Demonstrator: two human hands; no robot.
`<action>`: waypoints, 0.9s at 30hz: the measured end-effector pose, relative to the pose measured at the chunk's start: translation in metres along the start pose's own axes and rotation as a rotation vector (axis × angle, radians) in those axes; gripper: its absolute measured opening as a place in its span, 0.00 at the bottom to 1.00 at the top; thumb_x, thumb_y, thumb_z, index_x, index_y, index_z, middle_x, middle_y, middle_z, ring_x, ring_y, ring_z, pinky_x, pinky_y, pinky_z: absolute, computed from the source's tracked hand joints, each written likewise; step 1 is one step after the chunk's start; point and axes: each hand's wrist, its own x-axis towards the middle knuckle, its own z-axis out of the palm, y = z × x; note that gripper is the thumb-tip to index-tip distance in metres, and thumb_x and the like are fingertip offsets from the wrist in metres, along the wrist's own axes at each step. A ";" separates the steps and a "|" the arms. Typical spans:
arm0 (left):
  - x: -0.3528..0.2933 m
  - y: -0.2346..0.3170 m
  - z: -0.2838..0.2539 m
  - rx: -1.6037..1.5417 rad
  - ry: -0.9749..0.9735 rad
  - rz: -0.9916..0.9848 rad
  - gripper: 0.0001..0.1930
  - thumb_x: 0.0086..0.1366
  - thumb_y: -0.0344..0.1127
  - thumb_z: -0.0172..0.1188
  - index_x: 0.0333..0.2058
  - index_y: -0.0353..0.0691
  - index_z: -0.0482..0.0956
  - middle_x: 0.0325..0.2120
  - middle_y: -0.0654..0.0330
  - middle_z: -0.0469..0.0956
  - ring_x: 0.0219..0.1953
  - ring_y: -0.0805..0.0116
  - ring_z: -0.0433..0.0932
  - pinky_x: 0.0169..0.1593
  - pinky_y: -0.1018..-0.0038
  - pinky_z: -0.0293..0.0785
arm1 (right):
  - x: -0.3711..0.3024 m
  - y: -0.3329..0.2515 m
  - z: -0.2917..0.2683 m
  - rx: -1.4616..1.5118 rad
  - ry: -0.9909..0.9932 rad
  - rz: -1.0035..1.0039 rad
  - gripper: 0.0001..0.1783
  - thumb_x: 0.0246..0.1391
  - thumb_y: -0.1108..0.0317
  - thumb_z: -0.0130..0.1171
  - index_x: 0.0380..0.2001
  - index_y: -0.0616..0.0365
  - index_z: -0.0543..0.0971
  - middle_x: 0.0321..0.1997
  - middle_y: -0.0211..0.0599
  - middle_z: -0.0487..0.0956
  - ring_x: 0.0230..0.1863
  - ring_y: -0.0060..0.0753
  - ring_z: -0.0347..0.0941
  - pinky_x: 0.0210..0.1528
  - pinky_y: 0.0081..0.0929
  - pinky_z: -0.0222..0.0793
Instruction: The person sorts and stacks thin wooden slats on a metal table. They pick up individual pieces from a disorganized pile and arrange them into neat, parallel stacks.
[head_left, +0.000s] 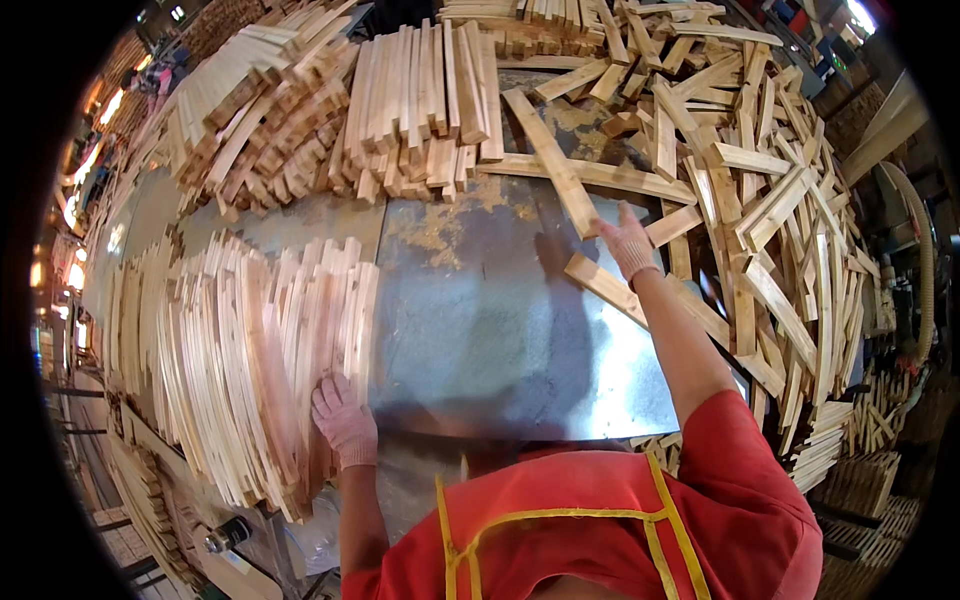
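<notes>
My right hand (627,246), in a pale knit glove, reaches out over the far right of the metal tabletop. Its fingers close on the near end of a wooden strip (550,160) that slants away to the upper left. My left hand (343,418), gloved the same way, lies with its fingers stretched against the near right side of a row of wooden strips (225,370). Another strip (605,288) lies below my right hand, partly hidden by the forearm.
A jumbled heap of wooden strips (770,215) covers the right side. Stacked strips stand at the back, in a middle pile (420,100) and a left pile (250,100). Sawdust lies on the metal tabletop (490,340). A ribbed hose (922,270) hangs at far right.
</notes>
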 end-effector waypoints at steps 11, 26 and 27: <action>0.019 0.225 -0.067 -0.580 -0.368 0.184 0.48 0.60 0.59 0.71 0.73 0.42 0.64 0.71 0.45 0.64 0.71 0.44 0.65 0.71 0.47 0.61 | -0.103 0.008 0.016 -0.046 -0.611 -0.399 0.40 0.57 0.60 0.66 0.72 0.54 0.68 0.66 0.46 0.78 0.64 0.53 0.75 0.66 0.45 0.71; -0.030 0.148 -0.043 -1.015 -0.463 -0.182 0.43 0.61 0.53 0.68 0.73 0.47 0.67 0.61 0.42 0.77 0.62 0.45 0.77 0.64 0.59 0.73 | 0.006 0.084 0.004 -0.211 -0.988 -0.624 0.29 0.63 0.53 0.63 0.61 0.57 0.76 0.52 0.55 0.84 0.54 0.48 0.83 0.57 0.44 0.76; -0.036 0.146 -0.047 -1.014 -0.494 -0.196 0.43 0.62 0.53 0.67 0.73 0.46 0.66 0.62 0.41 0.77 0.62 0.46 0.77 0.64 0.60 0.73 | -0.025 0.098 0.018 -0.304 -1.015 -0.777 0.26 0.63 0.52 0.63 0.58 0.57 0.78 0.51 0.54 0.84 0.54 0.47 0.83 0.55 0.44 0.77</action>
